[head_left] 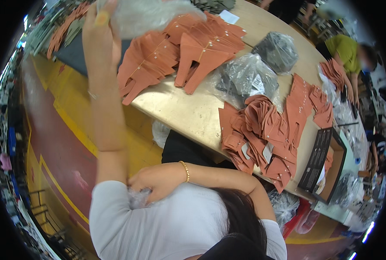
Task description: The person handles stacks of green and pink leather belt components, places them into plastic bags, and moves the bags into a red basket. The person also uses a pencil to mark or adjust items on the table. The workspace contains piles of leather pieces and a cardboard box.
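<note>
Clear plastic being handled by the left hand between 10 and 11 o'clock, and by the right hand at 7.

The left fingers are being blurred beside a clear plastic sheet at 11 o'clock, and whether they are clamped on it cannot be told; the right fingers are being held curled round crumpled clear plastic against the white sleeve. Good handling is being judged to call for the sheet to be lifted clear, so that the rust-brown stacks just beside it, at 11 to 12, are not dragged askew. Farther out, dark grey contents are being held in two clear bags between 1 and 2; rust-brown and white items are being contained in an open black box between 3 and 4.
</note>
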